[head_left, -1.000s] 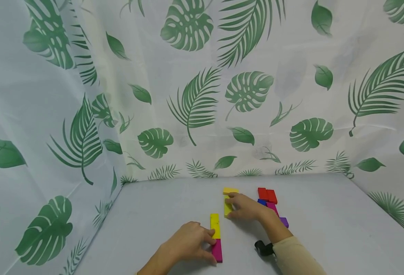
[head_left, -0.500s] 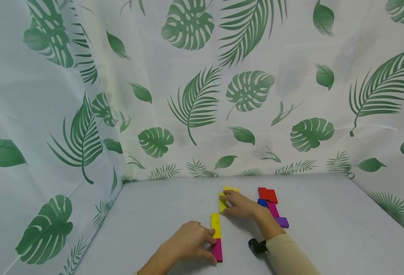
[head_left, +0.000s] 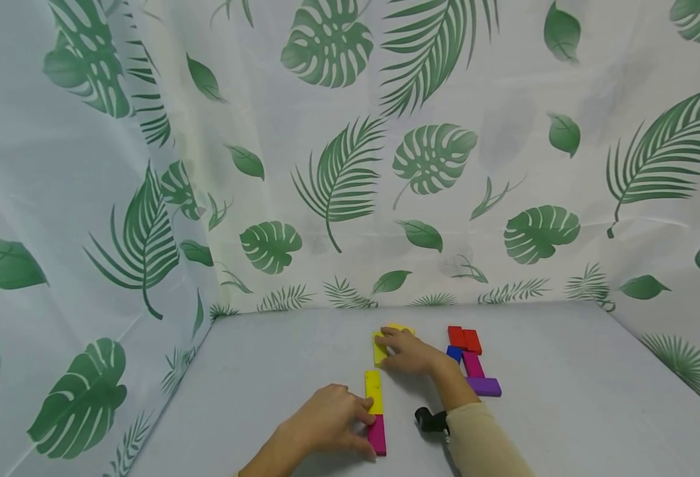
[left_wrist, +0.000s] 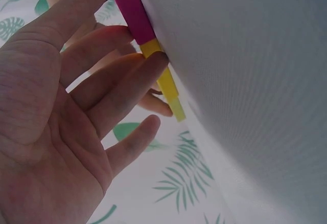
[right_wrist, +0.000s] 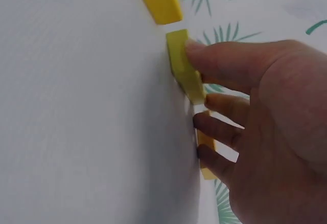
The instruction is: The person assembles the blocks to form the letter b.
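Note:
My left hand (head_left: 332,421) lies at the left of a row of two flat blocks, its fingertips touching a yellow block (head_left: 373,387) and its thumb beside the near end of a magenta block (head_left: 376,437). The two blocks meet end to end. Farther off, my right hand (head_left: 412,351) holds a lime-yellow block (right_wrist: 184,65) between thumb and fingers, low against the table. A small gap separates that block from the far end of the row. Behind the right fingers, another yellow block (head_left: 403,328) lies crosswise, partly hidden.
To the right lie two red blocks (head_left: 464,339), a blue block (head_left: 453,354), a magenta block (head_left: 473,364) and a purple block (head_left: 485,386), close together. A black device (head_left: 430,421) sits at the right wrist. Leaf-print cloth (head_left: 350,265) encloses the table (head_left: 254,358).
My right hand has slid the lime-yellow block leftward and slightly away, toward the line of the row. More of the purple block shows. My left hand has stayed put.

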The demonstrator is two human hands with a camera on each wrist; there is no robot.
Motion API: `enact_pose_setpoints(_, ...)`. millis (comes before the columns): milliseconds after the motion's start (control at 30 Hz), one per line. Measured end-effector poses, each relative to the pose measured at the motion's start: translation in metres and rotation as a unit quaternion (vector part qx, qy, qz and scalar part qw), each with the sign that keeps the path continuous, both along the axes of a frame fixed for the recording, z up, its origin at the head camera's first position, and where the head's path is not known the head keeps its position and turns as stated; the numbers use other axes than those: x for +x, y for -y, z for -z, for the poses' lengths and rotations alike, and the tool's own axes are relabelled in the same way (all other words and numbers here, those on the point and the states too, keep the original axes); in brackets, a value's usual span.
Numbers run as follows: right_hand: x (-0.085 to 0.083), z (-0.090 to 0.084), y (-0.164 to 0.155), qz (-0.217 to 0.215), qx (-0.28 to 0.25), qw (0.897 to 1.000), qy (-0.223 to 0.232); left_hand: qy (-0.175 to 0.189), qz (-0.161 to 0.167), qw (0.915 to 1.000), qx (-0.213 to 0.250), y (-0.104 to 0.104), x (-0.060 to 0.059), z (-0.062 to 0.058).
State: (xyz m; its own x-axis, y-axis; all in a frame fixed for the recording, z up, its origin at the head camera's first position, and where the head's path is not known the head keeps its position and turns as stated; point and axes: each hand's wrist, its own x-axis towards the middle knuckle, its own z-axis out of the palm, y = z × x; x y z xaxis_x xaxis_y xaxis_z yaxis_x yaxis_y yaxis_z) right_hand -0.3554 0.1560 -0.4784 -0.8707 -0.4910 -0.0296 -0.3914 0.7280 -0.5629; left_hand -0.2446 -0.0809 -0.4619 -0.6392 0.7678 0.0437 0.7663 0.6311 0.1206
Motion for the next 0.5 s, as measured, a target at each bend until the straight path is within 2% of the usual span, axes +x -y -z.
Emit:
enact_pose_setpoints(233, 0.001, 0.006, -0.005, -0.004, -0.011, 1.0, 0.014, -0.01, -0.001, 0.9999, -0.002, 0.001, 0.0, -0.001)
enact_pose_setpoints(500, 0.002, 0.012, -0.008, -0.019, -0.025, 1.0, 0.002, -0.021, 0.004, 0.9998, -0.001, 0.0, 0.001, 0.0)
